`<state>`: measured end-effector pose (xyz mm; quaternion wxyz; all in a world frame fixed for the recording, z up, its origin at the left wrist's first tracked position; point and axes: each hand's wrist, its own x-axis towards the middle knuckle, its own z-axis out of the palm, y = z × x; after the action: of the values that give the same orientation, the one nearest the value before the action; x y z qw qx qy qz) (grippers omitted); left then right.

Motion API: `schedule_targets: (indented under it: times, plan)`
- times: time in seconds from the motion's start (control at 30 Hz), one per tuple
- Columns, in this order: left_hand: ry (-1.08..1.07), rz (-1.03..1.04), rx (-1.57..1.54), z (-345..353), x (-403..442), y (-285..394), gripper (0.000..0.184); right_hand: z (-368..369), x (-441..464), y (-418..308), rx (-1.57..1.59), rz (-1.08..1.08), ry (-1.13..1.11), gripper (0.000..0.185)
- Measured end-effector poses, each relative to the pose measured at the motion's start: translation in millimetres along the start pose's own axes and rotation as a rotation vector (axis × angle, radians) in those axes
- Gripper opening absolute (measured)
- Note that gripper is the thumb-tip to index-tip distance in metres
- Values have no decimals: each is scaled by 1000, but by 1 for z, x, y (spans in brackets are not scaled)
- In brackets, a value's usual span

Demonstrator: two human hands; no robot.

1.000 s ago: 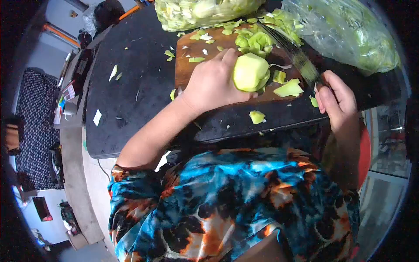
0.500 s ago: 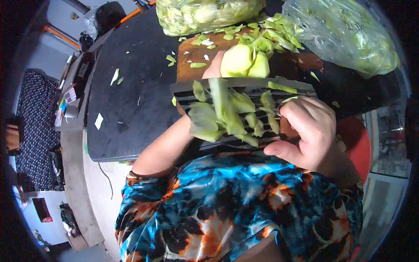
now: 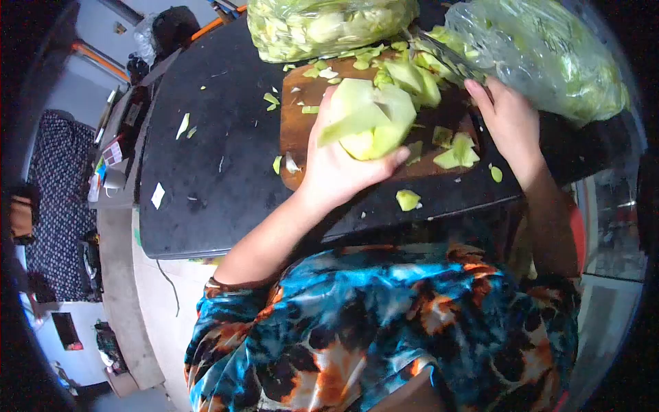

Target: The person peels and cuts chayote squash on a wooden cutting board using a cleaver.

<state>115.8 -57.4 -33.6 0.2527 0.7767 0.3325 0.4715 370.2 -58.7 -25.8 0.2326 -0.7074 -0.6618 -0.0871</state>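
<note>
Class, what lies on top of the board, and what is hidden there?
On the board lie green pieces and pale scraps. The left hand and the vegetable it holds cover part; anything beneath them cannot be seen.

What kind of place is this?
Probably a kitchen or food-preparation spot: there's a wooden cutting board, a knife in the right hand and a clear bag of green pieces.

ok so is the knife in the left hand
No, the left hand holds a pale green vegetable, while the right hand holds the knife.
</note>
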Motion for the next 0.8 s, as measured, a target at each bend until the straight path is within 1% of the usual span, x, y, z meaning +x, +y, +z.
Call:
schedule_targets:
  times: [0.07, 0.1, 0.17, 0.23, 0.27, 0.37, 0.4, 0.47, 0.5, 0.53, 0.57, 0.63, 0.67, 0.7, 0.77, 0.8]
  plan:
    - [44, -116, -195, 1, 6, -13, 73, -7, 0, -4, 157, 7, -16, 47]
    - [46, -77, -153, -1, 10, -17, 75, -11, 0, -9, 239, 18, -27, 46]
    - [48, -148, -257, 0, 14, -23, 75, -12, 4, -15, 361, 23, -33, 44]
    - [47, -207, -266, -5, 16, -21, 73, -14, 8, -18, 436, 14, -28, 44]
    - [50, -235, -273, -8, 17, -21, 72, -15, 9, -17, 398, 49, -60, 40]
    - [-106, -311, -32, -18, 17, -32, 67, -14, -6, -17, 644, 36, 4, 37]
    - [-135, -207, 269, -18, 19, -30, 54, -16, -15, -19, 600, 7, 32, 38]
    - [-106, -31, 423, -17, 22, -45, 45, -26, -40, -22, 509, -50, 90, 44]
    - [-89, 57, 498, -17, 23, -50, 41, -22, -56, -20, 479, -151, 192, 60]
    - [-17, 133, 512, -15, 24, -49, 27, -28, -70, -23, 442, -135, 132, 64]
    - [-66, 43, 382, -15, 28, -50, 27, -32, -80, -25, 405, -120, 74, 68]
    - [-167, -136, 118, -15, 35, -46, 28, -26, -95, -12, 241, -139, 41, 70]
    - [-76, -231, -7, -12, 34, -34, 24, -21, -101, -4, 158, -147, 26, 71]
    - [-32, -276, -245, -14, 38, -59, 24, -18, -103, 3, 118, -152, 24, 70]
    - [192, -416, -428, -35, 48, -37, 27, -8, -97, 17, 39, -161, 22, 69]
    - [246, -373, -318, -51, 52, -48, 28, -1, -91, 27, 36, -166, 71, 67]
